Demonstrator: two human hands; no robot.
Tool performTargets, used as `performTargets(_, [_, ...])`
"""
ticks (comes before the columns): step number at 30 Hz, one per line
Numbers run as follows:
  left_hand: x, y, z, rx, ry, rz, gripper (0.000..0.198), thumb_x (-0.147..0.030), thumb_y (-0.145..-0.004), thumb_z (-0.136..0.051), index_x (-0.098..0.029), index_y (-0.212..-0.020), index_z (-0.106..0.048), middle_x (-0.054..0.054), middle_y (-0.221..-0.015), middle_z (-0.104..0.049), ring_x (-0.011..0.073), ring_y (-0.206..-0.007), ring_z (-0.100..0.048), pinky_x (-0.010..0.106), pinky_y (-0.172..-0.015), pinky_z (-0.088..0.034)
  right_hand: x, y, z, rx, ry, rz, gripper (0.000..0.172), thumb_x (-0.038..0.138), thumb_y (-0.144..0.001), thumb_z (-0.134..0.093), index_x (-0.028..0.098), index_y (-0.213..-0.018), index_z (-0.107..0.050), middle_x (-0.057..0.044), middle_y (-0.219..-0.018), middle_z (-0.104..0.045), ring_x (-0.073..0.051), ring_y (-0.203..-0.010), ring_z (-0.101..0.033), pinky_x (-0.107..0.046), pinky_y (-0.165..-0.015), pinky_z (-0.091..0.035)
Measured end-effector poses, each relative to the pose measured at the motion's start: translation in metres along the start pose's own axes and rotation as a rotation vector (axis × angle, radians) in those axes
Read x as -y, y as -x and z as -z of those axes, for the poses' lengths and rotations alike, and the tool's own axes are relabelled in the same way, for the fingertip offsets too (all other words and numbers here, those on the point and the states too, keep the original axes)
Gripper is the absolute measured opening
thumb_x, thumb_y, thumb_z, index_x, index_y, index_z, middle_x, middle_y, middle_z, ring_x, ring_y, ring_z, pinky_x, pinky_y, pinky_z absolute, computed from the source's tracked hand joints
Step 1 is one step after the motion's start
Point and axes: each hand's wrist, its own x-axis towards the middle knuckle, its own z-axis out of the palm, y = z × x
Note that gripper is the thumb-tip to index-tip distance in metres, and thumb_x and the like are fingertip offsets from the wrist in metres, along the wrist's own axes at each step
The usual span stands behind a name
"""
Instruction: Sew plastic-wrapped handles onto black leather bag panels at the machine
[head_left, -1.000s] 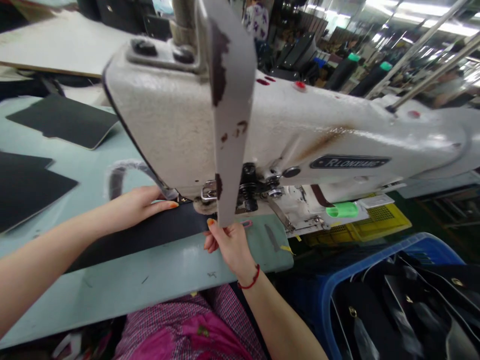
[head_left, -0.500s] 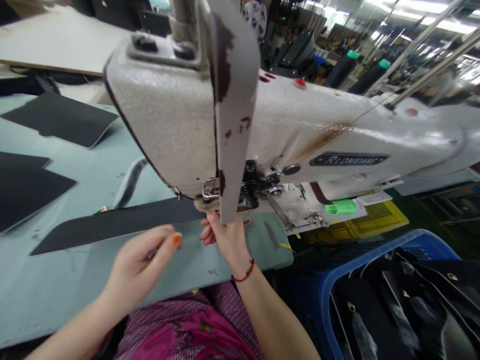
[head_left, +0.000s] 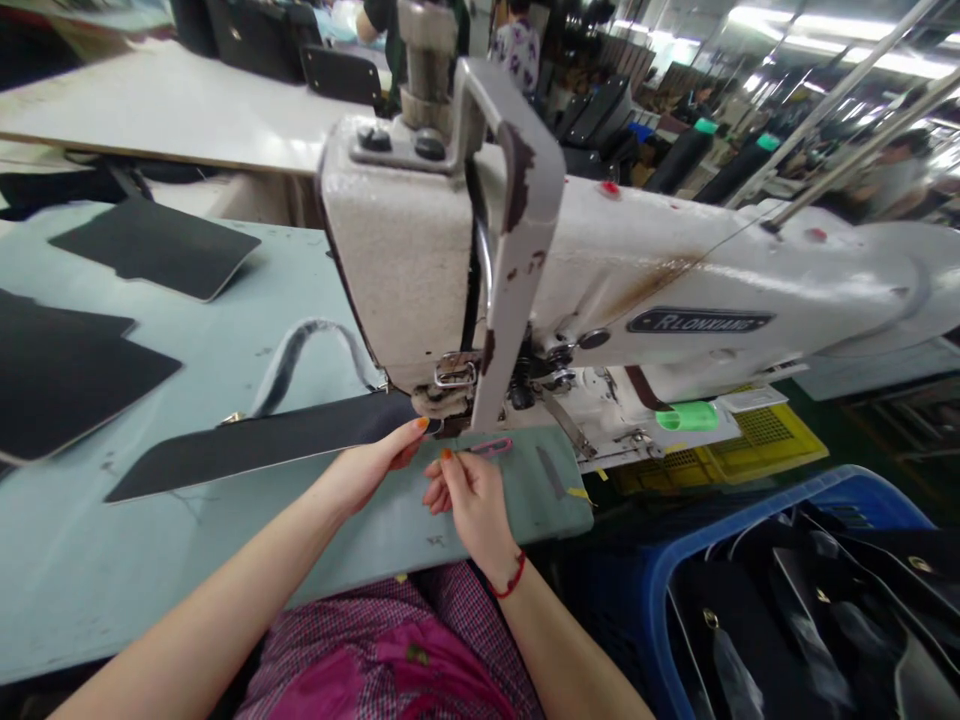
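Observation:
A long black panel (head_left: 262, 445) with a pale edge lies on the pale green table, its right end under the needle area of the white sewing machine (head_left: 405, 240). My left hand (head_left: 375, 465) is closed at that right end, thumb on the panel beside the presser foot; its lower fingers curl out of sight. Just right of it, my right hand (head_left: 476, 500) hovers in front of the machine with thumb and fingers pinched together; whatever is between them is too small to make out. A small pink-handled tool (head_left: 493, 447) lies behind my right hand.
Several black panels (head_left: 157, 245) lie at the table's left. A clear-wrapped strap (head_left: 289, 365) with a gold fitting curves behind the long panel. At the right stands a blue basket (head_left: 660, 580) of black pieces; a yellow crate (head_left: 780, 440) is beyond. People are in the background.
My left hand has moved right and forward onto the panel's end by the presser foot. My right hand has drawn back slightly from under the needle area. The view has shifted a little.

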Motion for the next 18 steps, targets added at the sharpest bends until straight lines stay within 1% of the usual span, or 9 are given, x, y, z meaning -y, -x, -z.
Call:
performTargets(2, [0.0,0.001,-0.002,0.068,0.007,-0.018,0.051,-0.06,-0.071,-0.069,-0.018,-0.053,-0.045,-0.004,-0.055,-0.037,0.0109,-0.056,-0.032,0.026,-0.056,-0.029,-0.021,0.011,0.005,0.0,0.12,0.004,0.048,0.052,-0.098,-0.041,0.014,-0.079,-0.065,-0.002,-0.057,-0.063,-0.009,-0.046,-0.056,-0.018,-0.047,-0.042])
performTargets(4, [-0.001,0.001,-0.005,0.118,0.014,-0.065,0.052,-0.059,-0.075,-0.065,-0.02,-0.052,-0.041,-0.005,-0.052,-0.032,0.0106,-0.053,-0.027,0.027,-0.054,-0.026,-0.04,0.019,0.011,0.001,0.266,0.027,0.05,0.049,-0.1,-0.037,0.015,-0.077,-0.065,-0.002,-0.057,-0.062,-0.009,-0.047,-0.056,-0.019,-0.05,-0.042])
performTargets(7, [-0.002,-0.001,-0.006,0.105,0.046,-0.082,0.047,-0.055,-0.075,-0.066,-0.019,-0.054,-0.044,-0.005,-0.052,-0.035,0.0108,-0.052,-0.029,0.027,-0.053,-0.024,-0.058,0.025,0.016,0.014,0.478,0.123,0.052,0.043,-0.101,-0.035,0.017,-0.066,-0.062,-0.003,-0.059,-0.064,-0.01,-0.054,-0.06,-0.021,-0.061,-0.045])
performTargets(9, [-0.002,-0.004,-0.005,0.102,0.063,-0.089,0.044,-0.053,-0.075,-0.066,-0.019,-0.055,-0.046,-0.004,-0.053,-0.036,0.0108,-0.052,-0.029,0.027,-0.052,-0.023,-0.062,0.026,0.017,0.023,0.577,0.185,0.052,0.042,-0.101,-0.035,0.017,-0.061,-0.059,-0.004,-0.062,-0.066,-0.012,-0.063,-0.063,-0.021,-0.067,-0.046])
performTargets(11, [-0.002,-0.006,-0.004,0.112,0.072,-0.1,0.044,-0.052,-0.076,-0.066,-0.02,-0.055,-0.045,-0.004,-0.053,-0.036,0.0107,-0.051,-0.028,0.027,-0.052,-0.022,-0.061,0.026,0.017,0.027,0.627,0.219,0.052,0.041,-0.101,-0.035,0.018,-0.062,-0.059,-0.005,-0.064,-0.066,-0.013,-0.068,-0.065,-0.02,-0.069,-0.045])
performTargets(14, [-0.002,-0.008,-0.004,0.115,0.088,-0.118,0.045,-0.049,-0.077,-0.066,-0.02,-0.053,-0.042,-0.004,-0.052,-0.036,0.0106,-0.051,-0.028,0.027,-0.051,-0.022,-0.058,0.026,0.017,0.032,0.649,0.234,0.051,0.04,-0.101,-0.034,0.018,-0.063,-0.06,-0.005,-0.066,-0.066,-0.013,-0.069,-0.065,-0.02,-0.069,-0.045])
performTargets(18, [-0.006,-0.009,-0.005,0.09,0.114,-0.136,0.043,-0.046,-0.075,-0.068,-0.02,-0.051,-0.043,-0.004,-0.051,-0.035,0.0102,-0.049,-0.028,0.027,-0.05,-0.022,-0.056,0.027,0.018,0.048,0.63,0.221,0.048,0.041,-0.1,-0.036,0.019,-0.065,-0.061,-0.006,-0.067,-0.067,-0.015,-0.069,-0.065,-0.022,-0.069,-0.045])
